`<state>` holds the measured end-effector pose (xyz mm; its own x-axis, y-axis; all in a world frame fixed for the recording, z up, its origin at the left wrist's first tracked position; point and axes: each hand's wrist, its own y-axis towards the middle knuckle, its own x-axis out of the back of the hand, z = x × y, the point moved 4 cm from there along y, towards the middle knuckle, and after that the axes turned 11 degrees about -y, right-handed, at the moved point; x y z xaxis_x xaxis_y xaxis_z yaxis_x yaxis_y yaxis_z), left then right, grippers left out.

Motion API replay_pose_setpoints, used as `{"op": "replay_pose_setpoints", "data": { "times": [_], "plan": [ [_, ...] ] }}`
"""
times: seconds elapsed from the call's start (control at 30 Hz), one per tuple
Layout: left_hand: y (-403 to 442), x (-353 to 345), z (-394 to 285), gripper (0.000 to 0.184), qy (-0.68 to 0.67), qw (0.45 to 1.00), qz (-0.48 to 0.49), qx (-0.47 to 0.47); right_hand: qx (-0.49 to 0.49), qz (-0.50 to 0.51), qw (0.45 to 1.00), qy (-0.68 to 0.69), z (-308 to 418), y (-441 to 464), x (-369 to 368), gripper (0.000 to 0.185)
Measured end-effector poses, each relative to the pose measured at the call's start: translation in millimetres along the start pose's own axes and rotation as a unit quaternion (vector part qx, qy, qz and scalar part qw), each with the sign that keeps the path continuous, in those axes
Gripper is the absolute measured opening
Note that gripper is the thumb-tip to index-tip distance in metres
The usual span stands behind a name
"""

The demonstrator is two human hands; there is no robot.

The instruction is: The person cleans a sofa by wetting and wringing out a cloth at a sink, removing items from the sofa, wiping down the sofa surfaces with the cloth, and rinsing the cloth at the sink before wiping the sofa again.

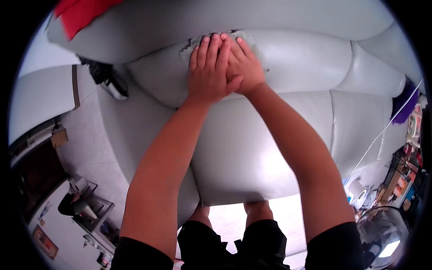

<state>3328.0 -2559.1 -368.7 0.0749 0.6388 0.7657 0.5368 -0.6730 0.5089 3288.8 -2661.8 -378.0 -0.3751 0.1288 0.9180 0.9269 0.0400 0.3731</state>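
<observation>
Head camera alone showed me the scene, and I weighed the risks from left to right. Toward the left, a red cloth point(83, 18) lay at the top of the sofa point(306, 58), and below it sat a black item point(96, 71) that I could not name; I judged that only a wide sweep could have disturbed either. Mid-view was my real worry: a ragged patch point(253, 41) on the backrest, whether worn spot or added piece I could not tell, lay beneath the left hand point(206, 74) and the right hand point(246, 67). Uneven pressure or a sideways drag might have lifted or torn its edge, and the overlapping hands hid much of it from me. Further right, a white cable point(378, 135) slanted past the right arm point(310, 157), where a swinging elbow could have snagged it; a fan point(384, 225) stood lower down, liable to a knock from a careless step.

As for the fingers, the left ones were straight and slightly apart, palm down, lying over the patch and partly over the right hand. The right ones were fanned flat against the patch, thumb hidden. Neither set gripped anything.
</observation>
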Motion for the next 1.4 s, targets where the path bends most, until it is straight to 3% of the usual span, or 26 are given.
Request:
{"op": "replay_pose_setpoints", "data": {
  "times": [0.13, 0.2, 0.3, 0.4, 0.57, 0.73, 0.77, 0.83, 0.93, 0.97, 1.0, 1.07, 1.1, 1.13, 1.2, 1.23, 1.27, 1.3, 1.33, 1.37, 1.4],
  "plan": [
    [52, -70, -68, 0.079, 0.012, 1.000, 0.021, -0.011, -0.011, 0.075, 0.997, 0.002, -110, -39, 4, 0.062],
    [78, -111, -108, 0.080, 0.007, 0.999, 0.045, -0.018, -0.079, 0.110, 0.991, -0.013, -162, -66, 3, 0.069],
    [98, -155, -144, 0.081, -0.003, 0.998, 0.051, -0.049, -0.154, 0.116, 0.979, -0.069, -202, -100, -4, 0.075],
    [101, -157, -142, 0.081, -0.014, 0.997, 0.018, -0.072, -0.192, 0.120, 0.969, -0.096, -203, -108, -18, 0.078],
    [103, -117, -126, 0.074, -0.110, 0.986, 0.093, -0.088, -0.260, 0.143, 0.945, -0.135, -157, -95, -13, 0.078],
    [61, -35, -71, 0.071, -0.125, 0.983, 0.106, -0.085, -0.315, 0.105, 0.940, -0.084, -57, -53, -8, 0.070],
    [52, -17, -59, 0.070, -0.133, 0.981, 0.135, -0.050, -0.317, 0.093, 0.942, -0.063, -32, -41, -6, 0.069],
    [42, 20, -40, 0.064, -0.150, 0.974, 0.168, 0.021, -0.313, 0.066, 0.947, -0.016, 19, -13, -4, 0.066],
    [38, 82, -32, 0.061, -0.133, 0.982, 0.133, 0.014, -0.286, 0.021, 0.956, 0.058, 80, 30, 2, 0.062],
    [42, 98, -28, 0.053, -0.157, 0.981, 0.105, -0.047, -0.273, -0.021, 0.958, 0.090, 92, 45, 7, 0.060],
    [42, 114, -23, 0.053, -0.157, 0.981, 0.105, -0.050, -0.260, -0.105, 0.950, 0.139, 95, 57, 21, 0.059],
    [48, 154, -23, 0.045, -0.217, 0.965, -0.038, -0.138, -0.209, -0.266, 0.908, 0.248, 69, 75, 77, 0.047],
    [49, 159, -19, 0.040, -0.209, 0.967, -0.057, -0.133, -0.168, -0.330, 0.879, 0.301, 53, 82, 106, 0.037],
    [49, 160, -17, 0.037, -0.203, 0.968, -0.074, -0.125, -0.175, -0.327, 0.883, 0.288, 42, 78, 110, 0.037],
    [35, 142, -7, 0.036, -0.243, 0.961, -0.097, -0.088, -0.259, -0.277, 0.822, 0.424, 16, 80, 100, 0.025],
    [29, 133, 1, 0.035, -0.272, 0.954, -0.118, -0.046, -0.298, -0.272, 0.847, 0.347, -8, 72, 102, 0.020],
    [29, 126, 4, 0.035, -0.279, 0.952, -0.115, -0.047, -0.407, -0.192, 0.797, 0.403, -34, 51, 80, 0.021],
    [31, 112, 8, 0.034, -0.202, 0.979, -0.020, -0.026, -0.508, -0.110, 0.726, 0.450, -58, 23, 58, 0.021],
    [33, 94, 11, 0.034, -0.121, 0.990, 0.077, -0.007, -0.546, -0.133, 0.754, 0.341, -89, 0, 65, 0.026],
    [39, 76, 12, 0.035, -0.086, 0.991, 0.099, -0.016, -0.593, -0.120, 0.730, 0.318, -129, -36, 48, 0.034],
    [48, 58, 8, 0.035, -0.091, 0.990, 0.102, -0.018, -0.605, -0.224, 0.597, 0.477, -168, -68, 32, 0.033]
  ]
}}
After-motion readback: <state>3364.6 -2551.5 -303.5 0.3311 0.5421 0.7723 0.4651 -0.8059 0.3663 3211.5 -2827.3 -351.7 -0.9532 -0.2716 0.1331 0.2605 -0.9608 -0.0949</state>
